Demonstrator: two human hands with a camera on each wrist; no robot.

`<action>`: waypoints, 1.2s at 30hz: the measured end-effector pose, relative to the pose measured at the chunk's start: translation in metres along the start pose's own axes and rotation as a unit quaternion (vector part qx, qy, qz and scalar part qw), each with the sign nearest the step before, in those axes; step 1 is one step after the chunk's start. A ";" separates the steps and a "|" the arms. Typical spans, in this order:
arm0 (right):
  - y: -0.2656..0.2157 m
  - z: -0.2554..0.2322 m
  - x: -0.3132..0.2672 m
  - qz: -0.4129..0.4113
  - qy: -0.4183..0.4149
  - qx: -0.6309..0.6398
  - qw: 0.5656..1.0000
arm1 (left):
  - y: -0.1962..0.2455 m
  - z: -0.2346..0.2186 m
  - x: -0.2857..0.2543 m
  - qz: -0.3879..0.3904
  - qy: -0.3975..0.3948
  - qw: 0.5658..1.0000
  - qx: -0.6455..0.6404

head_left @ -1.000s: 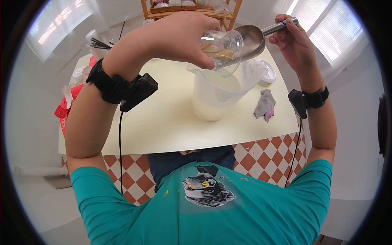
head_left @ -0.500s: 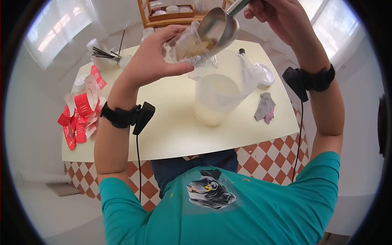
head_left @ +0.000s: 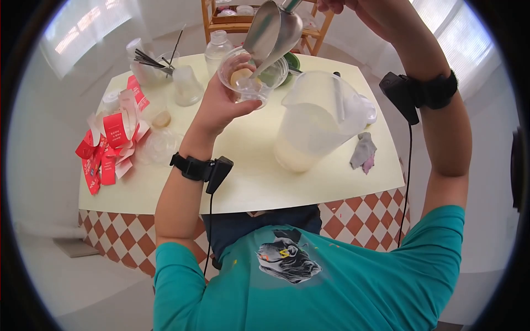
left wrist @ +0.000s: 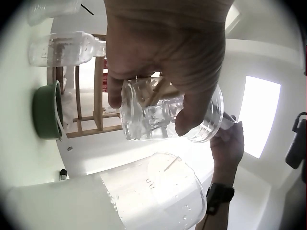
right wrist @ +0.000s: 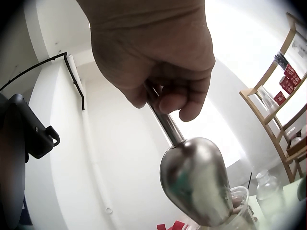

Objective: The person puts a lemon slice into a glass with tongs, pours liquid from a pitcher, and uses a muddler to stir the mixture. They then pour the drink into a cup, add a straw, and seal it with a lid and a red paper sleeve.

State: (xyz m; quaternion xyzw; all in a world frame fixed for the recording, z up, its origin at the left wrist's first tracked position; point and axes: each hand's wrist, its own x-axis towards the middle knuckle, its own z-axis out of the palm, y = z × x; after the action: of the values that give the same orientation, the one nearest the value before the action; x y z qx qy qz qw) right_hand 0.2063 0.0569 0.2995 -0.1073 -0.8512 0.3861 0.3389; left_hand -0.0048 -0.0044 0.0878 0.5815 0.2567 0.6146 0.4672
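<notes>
My left hand [head_left: 221,107] grips a clear plastic cup [left wrist: 158,110] from the side, fingers and thumb round its wall. Clear ice-like chunks and a yellowish piece show inside. In my right hand [right wrist: 158,62] is the handle of a metal scoop [right wrist: 196,177], held with curled fingers. The scoop's lip points down at the cup's mouth in the head view and overlaps its rim. Below and right of the cup stands a translucent pitcher [head_left: 309,121] with pale liquid in its lower part.
Behind the cup are a clear bottle [head_left: 219,49] and a green bowl [left wrist: 47,112]. Torn red and white packaging [head_left: 113,135] lies at the table's left, near dark straws [head_left: 154,62]. A grey and pink cloth [head_left: 363,151] lies right of the pitcher. A wooden shelf [head_left: 234,26] stands beyond.
Both hands have moved left, taking the cup and scoop from over the pitcher to its left side. The cup has turned more upright, and the scoop now slants down towards its mouth.
</notes>
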 end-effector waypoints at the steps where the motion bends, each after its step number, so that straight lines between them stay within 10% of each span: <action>1: 0.009 0.001 0.002 0.005 -0.002 -0.004 1.000 | -0.006 -0.009 -0.002 0.001 0.000 1.000 -0.006; 14: 0.073 -0.089 -0.092 0.103 0.233 -0.037 0.966 | -0.074 -0.045 -0.015 -0.098 0.093 0.990 0.029; 21: 0.191 -0.128 -0.170 0.270 0.123 -0.351 0.888 | -0.096 -0.052 -0.019 -0.132 0.113 0.984 0.044; 23: 0.209 -0.126 -0.182 0.295 0.024 -0.536 0.790 | -0.098 -0.054 -0.020 -0.139 0.109 0.983 0.049; 36: 0.302 -0.125 -0.197 0.304 -0.138 -0.626 0.704 | -0.098 -0.056 -0.020 -0.150 0.119 0.979 0.069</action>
State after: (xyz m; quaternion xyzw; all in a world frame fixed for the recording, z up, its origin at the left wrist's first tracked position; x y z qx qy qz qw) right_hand 0.4115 0.2477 0.0405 -0.4935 -0.8555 -0.1433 -0.0633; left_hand -0.0331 0.0334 -0.0162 0.4902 0.4364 0.5829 0.4791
